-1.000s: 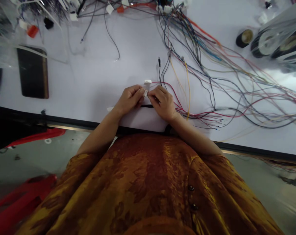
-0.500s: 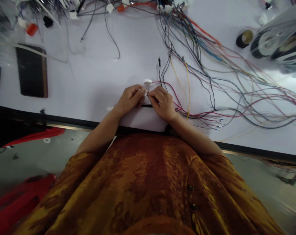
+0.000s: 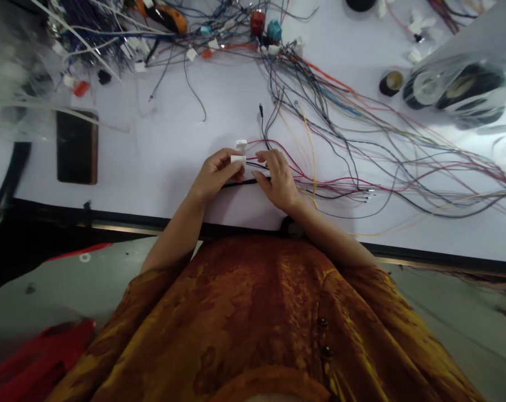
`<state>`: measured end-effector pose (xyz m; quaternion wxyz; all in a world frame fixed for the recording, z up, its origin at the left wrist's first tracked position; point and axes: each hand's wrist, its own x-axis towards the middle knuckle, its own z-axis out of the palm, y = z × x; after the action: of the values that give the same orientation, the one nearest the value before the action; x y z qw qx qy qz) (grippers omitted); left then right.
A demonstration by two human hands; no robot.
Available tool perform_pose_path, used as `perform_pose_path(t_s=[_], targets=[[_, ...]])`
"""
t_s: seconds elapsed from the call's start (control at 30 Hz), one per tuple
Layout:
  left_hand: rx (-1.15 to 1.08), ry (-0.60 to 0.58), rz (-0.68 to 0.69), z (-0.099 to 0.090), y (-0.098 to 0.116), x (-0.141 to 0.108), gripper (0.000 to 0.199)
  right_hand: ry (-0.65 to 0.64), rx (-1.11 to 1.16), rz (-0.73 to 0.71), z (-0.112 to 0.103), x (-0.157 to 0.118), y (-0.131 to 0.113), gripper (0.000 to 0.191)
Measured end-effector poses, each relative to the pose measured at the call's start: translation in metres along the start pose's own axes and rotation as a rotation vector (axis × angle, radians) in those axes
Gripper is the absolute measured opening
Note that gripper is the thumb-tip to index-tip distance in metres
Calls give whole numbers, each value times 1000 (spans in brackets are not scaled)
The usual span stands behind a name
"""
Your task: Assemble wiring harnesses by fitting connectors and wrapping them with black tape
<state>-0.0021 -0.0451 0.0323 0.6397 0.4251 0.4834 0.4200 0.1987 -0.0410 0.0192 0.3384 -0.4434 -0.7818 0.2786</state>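
We pinch the white connector housing point(image 3: 238, 160) in our left hand point(image 3: 214, 174); red and black wires point(image 3: 255, 165) extend from it toward our right hand point(image 3: 280, 180), just beside, whose thumb and fingertips stand apart.

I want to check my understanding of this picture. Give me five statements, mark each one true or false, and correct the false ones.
1. The left hand holds a white connector. True.
2. The right hand is pinching this connector too. False: its thumb and index finger stand apart, clear of the connector.
3. Red and black wires run from the held connector toward the right hand. True.
4. The phone lies to the right of the right hand. False: it lies to the left of the left hand.
5. A second connector is just beyond the held one. True.
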Motion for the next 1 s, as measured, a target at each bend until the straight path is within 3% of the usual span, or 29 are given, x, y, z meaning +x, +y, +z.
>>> perform_pose_path(t_s=[0.07,0.2,0.4,0.6,0.73,0.87,0.93,1.0], targets=[[-16,16,11,0,0,2,23,-10,-55,0,2,2,2,31],[0,115,78,6,3,1,13,-22,-136,-4,0,4,9,25],[-83,129,80,27,-1,-4,24,15,-135,5,-2,-1,15,19],[-275,293,67,39,-9,4,12,-94,-43,-134,-1,7,32,30],[-242,332,164,45,-1,3,4,-108,-1,-130,-24,7,33,27],[-79,299,190,44,4,1,10,86,-44,-32,-75,-41,6,26],[-74,271,168,41,2,2,12,-132,-100,127,-95,-77,-10,12],[-110,243,168,37,-1,4,15,-287,-163,312,-101,-105,-21,12]])
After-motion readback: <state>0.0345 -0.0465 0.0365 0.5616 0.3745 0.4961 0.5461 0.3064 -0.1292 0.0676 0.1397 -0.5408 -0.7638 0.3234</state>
